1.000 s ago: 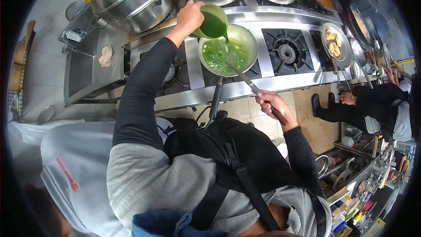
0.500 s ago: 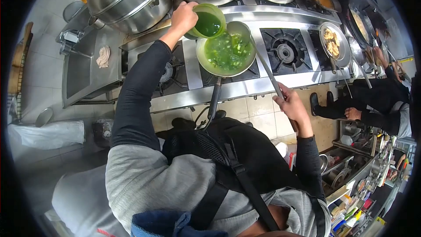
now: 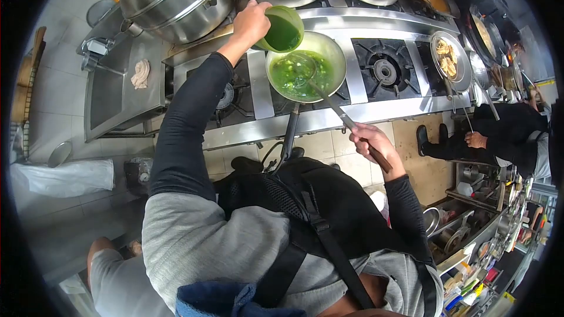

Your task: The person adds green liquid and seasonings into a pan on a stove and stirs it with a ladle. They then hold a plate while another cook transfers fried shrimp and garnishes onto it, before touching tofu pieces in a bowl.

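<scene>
My left hand (image 3: 251, 23) is closed on a green container (image 3: 284, 30), which is tipped over the left side of a pan and has dark green liquid inside. The pan (image 3: 335, 54) sits on the stove and holds bright green liquid with pale bits (image 3: 292, 76); its black handle (image 3: 291, 132) points toward me. In my right hand (image 3: 374, 145) is a long-handled ladle (image 3: 336, 107), gripped near the brown end of its handle. The ladle's bowl lies in the green liquid, partly covered by it.
Large steel pots (image 3: 176, 0) stand along the back. Right of the pan is a bare burner (image 3: 385, 70), then a pan with browned food (image 3: 445, 57). A sink (image 3: 120, 100) with a cloth (image 3: 140, 74) is at left. A co-worker (image 3: 499, 138) stands at right, another person (image 3: 117, 282) at lower left.
The ladle has moved from the pan's upper right down into the liquid, farther left. My right hand has shifted slightly left. Another person has moved into clearer view at lower left.
</scene>
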A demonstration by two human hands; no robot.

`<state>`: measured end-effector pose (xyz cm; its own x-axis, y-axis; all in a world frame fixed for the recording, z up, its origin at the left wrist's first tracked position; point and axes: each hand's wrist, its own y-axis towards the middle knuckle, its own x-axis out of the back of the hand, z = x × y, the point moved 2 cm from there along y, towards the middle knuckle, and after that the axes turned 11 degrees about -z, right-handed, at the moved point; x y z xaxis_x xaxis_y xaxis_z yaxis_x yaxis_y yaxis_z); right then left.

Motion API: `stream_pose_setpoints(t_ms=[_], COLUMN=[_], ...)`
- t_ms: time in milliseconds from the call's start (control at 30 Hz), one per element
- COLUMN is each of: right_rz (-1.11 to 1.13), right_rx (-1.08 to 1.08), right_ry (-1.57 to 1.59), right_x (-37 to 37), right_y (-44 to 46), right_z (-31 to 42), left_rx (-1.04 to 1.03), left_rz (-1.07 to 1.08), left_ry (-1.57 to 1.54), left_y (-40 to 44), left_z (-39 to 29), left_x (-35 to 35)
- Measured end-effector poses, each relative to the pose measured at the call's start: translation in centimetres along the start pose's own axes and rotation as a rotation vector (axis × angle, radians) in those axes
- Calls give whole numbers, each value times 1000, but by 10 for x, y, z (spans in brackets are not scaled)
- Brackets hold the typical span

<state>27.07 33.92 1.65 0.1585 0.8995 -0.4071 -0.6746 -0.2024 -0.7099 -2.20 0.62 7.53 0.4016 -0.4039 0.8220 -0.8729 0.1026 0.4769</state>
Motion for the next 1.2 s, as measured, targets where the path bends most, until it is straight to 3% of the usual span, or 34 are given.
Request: stream_pose_setpoints(t_ms=[333, 533, 633, 667, 700, 767, 867, 1200], right_rz=[-264, -414, -378, -276, -138, -99, 12, -225], right_rx=[446, 863, 758, 555, 434, 148, 5, 292], right_ry=[-791, -1104, -1000, -892, -670, -283, 20, -508], right_x=[11, 29, 27, 23, 14, 2, 1, 16], right_y=[-44, 18, 54, 56, 51, 35, 10, -41], right_z=[35, 20, -4, -11, -16, -19, -15, 12], left_rx=[22, -1, -20, -23, -27, -22, -21, -20], left_rz=[-53, -115, -129, -125, -121, -106, -83, -64], left_ry=[-67, -130, -142, -137, -134, -118, -96, -42], left_y=[-5, -1, 1, 2, 3, 2, -1, -3], left_z=[5, 9, 11, 11, 10, 6, 2, -4], left_x=[1, 2, 4, 3, 2, 5, 7, 6])
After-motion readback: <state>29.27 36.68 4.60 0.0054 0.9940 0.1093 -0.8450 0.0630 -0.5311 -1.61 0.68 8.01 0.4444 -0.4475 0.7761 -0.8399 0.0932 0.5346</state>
